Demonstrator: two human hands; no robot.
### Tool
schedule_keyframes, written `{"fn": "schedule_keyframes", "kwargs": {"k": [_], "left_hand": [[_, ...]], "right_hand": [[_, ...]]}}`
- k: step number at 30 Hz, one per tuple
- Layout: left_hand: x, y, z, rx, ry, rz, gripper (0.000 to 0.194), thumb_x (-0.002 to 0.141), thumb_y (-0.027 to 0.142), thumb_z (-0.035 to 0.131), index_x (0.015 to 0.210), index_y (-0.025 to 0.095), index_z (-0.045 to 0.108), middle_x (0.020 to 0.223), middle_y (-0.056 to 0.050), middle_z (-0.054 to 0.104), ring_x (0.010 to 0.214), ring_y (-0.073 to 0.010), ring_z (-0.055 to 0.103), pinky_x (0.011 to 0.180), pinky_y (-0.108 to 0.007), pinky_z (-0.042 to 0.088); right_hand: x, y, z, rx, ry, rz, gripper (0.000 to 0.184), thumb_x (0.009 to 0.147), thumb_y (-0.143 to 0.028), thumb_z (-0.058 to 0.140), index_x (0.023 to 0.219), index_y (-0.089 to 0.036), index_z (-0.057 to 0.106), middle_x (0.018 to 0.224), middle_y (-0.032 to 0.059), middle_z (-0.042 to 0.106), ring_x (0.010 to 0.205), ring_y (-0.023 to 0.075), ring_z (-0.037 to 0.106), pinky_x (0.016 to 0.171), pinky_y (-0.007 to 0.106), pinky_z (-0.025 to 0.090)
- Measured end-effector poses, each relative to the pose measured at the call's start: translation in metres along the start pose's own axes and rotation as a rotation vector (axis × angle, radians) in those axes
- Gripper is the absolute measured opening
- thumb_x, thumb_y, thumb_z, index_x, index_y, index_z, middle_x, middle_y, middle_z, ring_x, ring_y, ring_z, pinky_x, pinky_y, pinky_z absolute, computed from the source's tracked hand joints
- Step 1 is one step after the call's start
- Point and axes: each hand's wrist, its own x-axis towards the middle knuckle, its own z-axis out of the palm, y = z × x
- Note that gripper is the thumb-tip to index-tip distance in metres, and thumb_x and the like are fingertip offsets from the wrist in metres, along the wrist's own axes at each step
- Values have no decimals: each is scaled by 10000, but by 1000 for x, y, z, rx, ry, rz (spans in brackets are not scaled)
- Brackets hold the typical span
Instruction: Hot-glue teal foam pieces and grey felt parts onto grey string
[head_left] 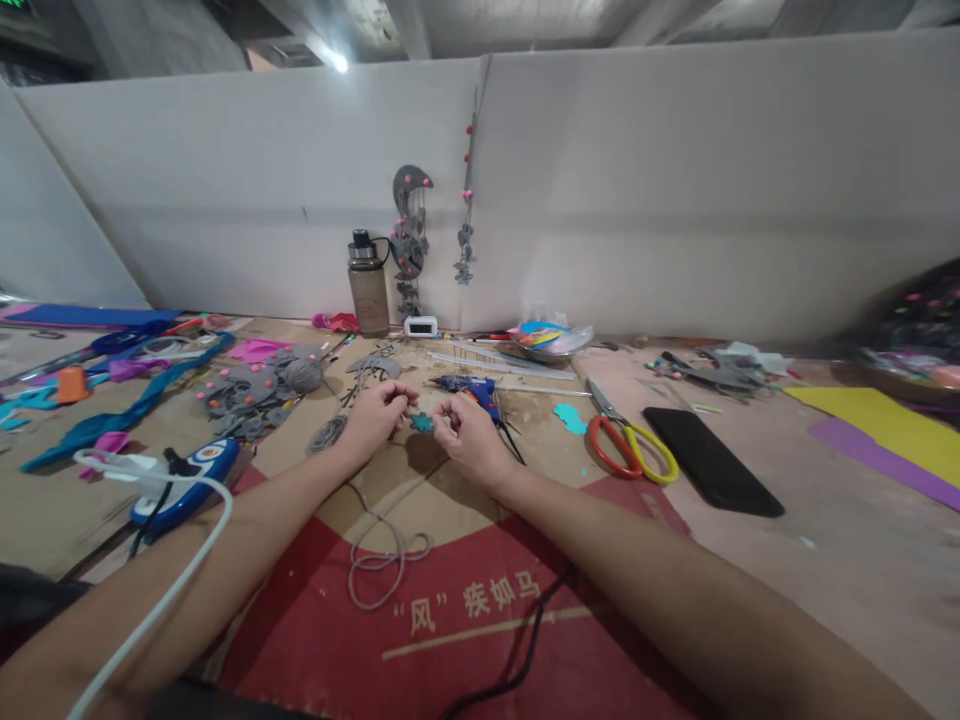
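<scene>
A small teal cutout (pixel 421 423) with a jagged edge, like a little flower or star, is between my two hands just above the cardboard. My right hand (pixel 471 440) pinches its right edge with thumb and fingertips. On the other side, my left hand (pixel 381 412) has thumb and forefinger pressed together close to the cutout; what they hold is too small to make out. Grey yarn (pixel 386 550) lies in loose loops below the hands, and a small coil of it (pixel 328 433) rests beside my left wrist. A blue glue gun (pixel 480 392) lies just behind my right hand.
Scissors with red and yellow handles (pixel 630 450) and a black phone (pixel 709 460) lie to the right, near a turquoise scrap (pixel 570 418). Grey felt pieces (pixel 244 395) and a power strip (pixel 191 485) with a white cable are left. A bottle (pixel 367 290) stands behind.
</scene>
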Motion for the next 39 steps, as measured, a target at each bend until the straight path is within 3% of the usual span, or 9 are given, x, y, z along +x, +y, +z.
{"fn": "schedule_keyframes", "kwargs": {"k": [6,13,16,21,34,39], "left_hand": [[-6,7,-2,-57,-92,-6,260,767,339,506,901,149,621,798,-22,640,470,-69,456,440,-198,354],[-14,12,1,-149,-196,-93,294,797,399,497,882,146,622,672,-1,567,462,-80,460,429,-204,344],[-16,15,3,-89,-267,-93,272,792,401,522,853,154,620,598,18,526,472,-83,442,440,-197,336],[-16,16,6,-28,-228,-23,207,747,318,584,857,148,623,744,-19,607,635,-114,514,571,-223,408],[-18,15,7,46,-169,-28,210,748,339,572,821,151,629,677,9,588,572,-99,471,530,-213,357],[-18,15,7,87,-127,-13,228,742,358,570,805,153,647,690,1,606,563,-102,457,522,-219,332]], "right_hand": [[0,-6,-5,10,30,49,109,823,-220,477,729,-188,522,706,-10,454,641,125,418,599,249,330],[2,-2,-6,79,49,154,134,834,-263,480,729,-190,522,669,-25,434,616,117,396,593,247,326],[2,0,-6,97,41,184,134,835,-273,478,738,-192,519,662,-30,435,607,114,392,585,245,323],[2,-3,-7,74,13,173,126,830,-256,483,734,-188,527,677,-23,455,614,113,395,572,243,315],[0,-6,-7,2,-20,128,137,851,-254,480,742,-188,530,707,-7,457,641,125,413,594,256,330],[0,-5,-8,98,-30,124,204,904,-307,422,781,-197,542,770,14,532,741,146,488,699,277,391]]}}
